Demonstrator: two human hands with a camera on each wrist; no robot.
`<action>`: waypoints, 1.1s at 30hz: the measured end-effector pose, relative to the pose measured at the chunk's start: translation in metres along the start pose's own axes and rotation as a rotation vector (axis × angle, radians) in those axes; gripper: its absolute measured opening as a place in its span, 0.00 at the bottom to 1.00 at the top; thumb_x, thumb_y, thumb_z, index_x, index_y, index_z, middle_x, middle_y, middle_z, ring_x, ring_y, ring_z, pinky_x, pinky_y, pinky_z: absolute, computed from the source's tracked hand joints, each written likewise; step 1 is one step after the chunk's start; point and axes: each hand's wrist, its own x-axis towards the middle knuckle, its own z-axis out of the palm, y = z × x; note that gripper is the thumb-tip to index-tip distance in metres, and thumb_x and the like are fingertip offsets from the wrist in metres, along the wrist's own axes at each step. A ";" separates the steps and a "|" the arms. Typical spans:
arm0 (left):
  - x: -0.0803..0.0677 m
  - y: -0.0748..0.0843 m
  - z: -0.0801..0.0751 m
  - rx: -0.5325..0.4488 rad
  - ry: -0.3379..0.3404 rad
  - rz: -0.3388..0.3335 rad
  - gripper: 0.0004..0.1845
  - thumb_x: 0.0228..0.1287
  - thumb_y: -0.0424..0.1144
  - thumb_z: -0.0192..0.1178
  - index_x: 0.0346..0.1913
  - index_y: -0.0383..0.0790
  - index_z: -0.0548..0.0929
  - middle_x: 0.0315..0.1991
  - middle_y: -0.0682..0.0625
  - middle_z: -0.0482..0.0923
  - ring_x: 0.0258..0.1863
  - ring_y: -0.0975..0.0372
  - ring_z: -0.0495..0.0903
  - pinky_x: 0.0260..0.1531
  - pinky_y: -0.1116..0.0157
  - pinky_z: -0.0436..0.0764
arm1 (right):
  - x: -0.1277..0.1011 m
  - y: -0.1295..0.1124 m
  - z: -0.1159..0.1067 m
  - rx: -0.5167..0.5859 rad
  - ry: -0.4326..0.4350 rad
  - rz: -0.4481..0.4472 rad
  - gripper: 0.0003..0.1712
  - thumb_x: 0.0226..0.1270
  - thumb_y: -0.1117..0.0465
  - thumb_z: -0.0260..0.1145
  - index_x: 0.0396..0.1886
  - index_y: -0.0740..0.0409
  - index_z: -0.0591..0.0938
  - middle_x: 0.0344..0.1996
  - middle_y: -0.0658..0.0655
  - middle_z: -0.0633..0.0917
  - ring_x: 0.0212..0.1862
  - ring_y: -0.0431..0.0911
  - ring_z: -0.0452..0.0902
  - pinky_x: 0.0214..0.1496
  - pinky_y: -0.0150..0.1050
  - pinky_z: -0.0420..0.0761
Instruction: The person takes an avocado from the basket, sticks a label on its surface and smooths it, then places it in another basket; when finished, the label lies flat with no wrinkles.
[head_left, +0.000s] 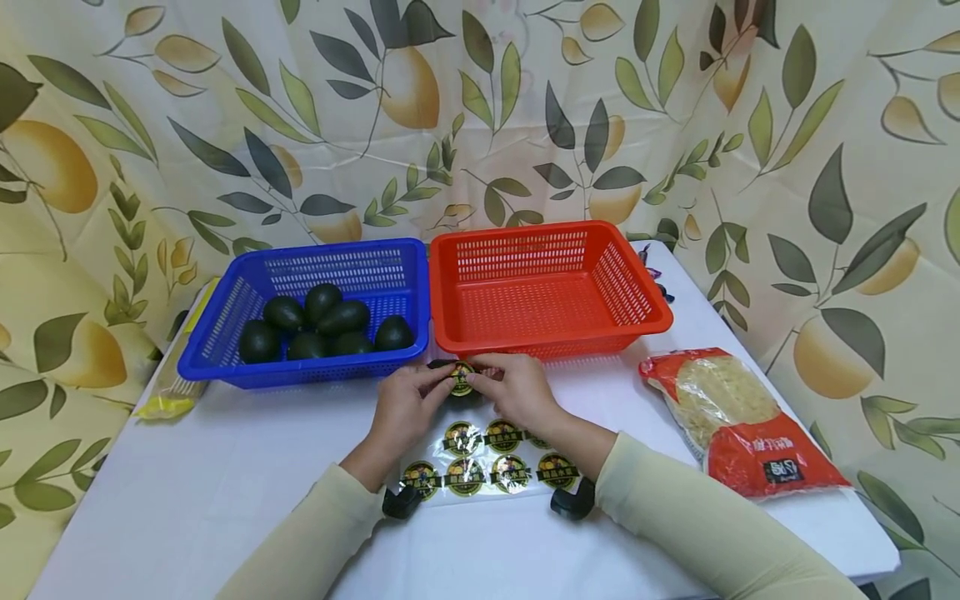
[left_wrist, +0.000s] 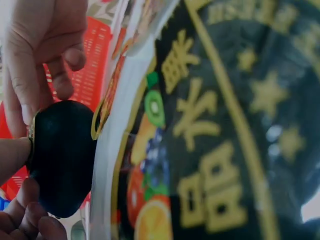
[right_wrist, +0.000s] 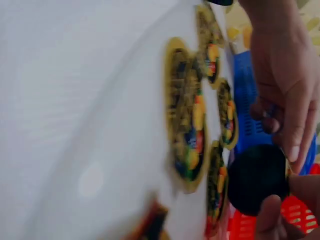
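White cloth-covered table [head_left: 225, 467] stands before a leaf-and-lemon print curtain [head_left: 150, 125]. Two plastic baskets: red one [head_left: 547, 287], blue one [head_left: 315, 312] holding six dark avocados [head_left: 322, 321]. One red noodle packet [head_left: 738, 421]. One sticker sheet [head_left: 487, 462], seven round labels visible. Left hand [head_left: 401, 412] and right hand [head_left: 517, 392] together pinch one dark avocado [head_left: 461, 385] bearing a label facing up; long axis unclear.

Avocado [head_left: 459, 392] mostly hidden by hands; sticker sheet [right_wrist: 190, 130] blurred, text unreadable in wrist views.
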 end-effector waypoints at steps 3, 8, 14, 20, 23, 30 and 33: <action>-0.001 -0.002 0.001 0.029 -0.006 0.027 0.14 0.66 0.41 0.72 0.54 0.49 0.91 0.40 0.50 0.88 0.37 0.59 0.77 0.37 0.63 0.72 | -0.002 0.001 0.003 -0.108 0.048 -0.139 0.13 0.66 0.57 0.76 0.50 0.47 0.92 0.39 0.52 0.92 0.36 0.42 0.84 0.34 0.36 0.81; 0.001 -0.004 0.000 0.044 -0.008 0.048 0.15 0.66 0.43 0.73 0.55 0.48 0.91 0.42 0.48 0.88 0.41 0.56 0.79 0.39 0.61 0.75 | -0.002 0.000 0.007 -0.246 0.067 -0.288 0.13 0.69 0.56 0.74 0.52 0.50 0.91 0.47 0.55 0.91 0.48 0.47 0.87 0.46 0.43 0.86; 0.001 -0.008 -0.001 0.059 -0.024 0.102 0.16 0.66 0.41 0.73 0.55 0.45 0.90 0.38 0.50 0.88 0.38 0.58 0.81 0.37 0.62 0.79 | -0.005 -0.002 0.010 -0.304 0.037 -0.335 0.22 0.72 0.53 0.70 0.61 0.57 0.86 0.54 0.60 0.88 0.48 0.51 0.85 0.47 0.46 0.86; 0.000 -0.011 -0.003 0.012 0.010 0.088 0.13 0.67 0.37 0.72 0.53 0.42 0.91 0.42 0.47 0.91 0.44 0.55 0.87 0.45 0.55 0.85 | -0.004 -0.002 0.009 -0.323 0.033 -0.338 0.23 0.71 0.52 0.72 0.61 0.56 0.85 0.53 0.60 0.87 0.45 0.49 0.83 0.44 0.44 0.85; 0.001 -0.013 -0.004 -0.009 0.038 0.061 0.12 0.65 0.36 0.73 0.50 0.40 0.92 0.45 0.47 0.91 0.48 0.53 0.89 0.50 0.52 0.86 | -0.003 0.000 0.008 -0.297 0.034 -0.334 0.22 0.69 0.54 0.73 0.60 0.57 0.86 0.53 0.59 0.88 0.46 0.49 0.84 0.45 0.43 0.86; 0.001 -0.015 -0.002 0.048 0.040 0.149 0.11 0.63 0.37 0.74 0.46 0.38 0.93 0.42 0.47 0.92 0.43 0.56 0.90 0.43 0.56 0.87 | -0.004 0.002 0.004 -0.276 0.047 -0.362 0.17 0.67 0.60 0.74 0.53 0.62 0.89 0.48 0.61 0.91 0.51 0.53 0.89 0.51 0.44 0.88; 0.001 -0.013 -0.002 0.145 0.038 0.229 0.12 0.64 0.38 0.73 0.48 0.38 0.92 0.40 0.47 0.92 0.40 0.57 0.90 0.41 0.56 0.87 | -0.006 0.000 0.003 -0.342 0.029 -0.383 0.16 0.70 0.59 0.72 0.53 0.62 0.89 0.49 0.61 0.91 0.52 0.54 0.89 0.53 0.46 0.87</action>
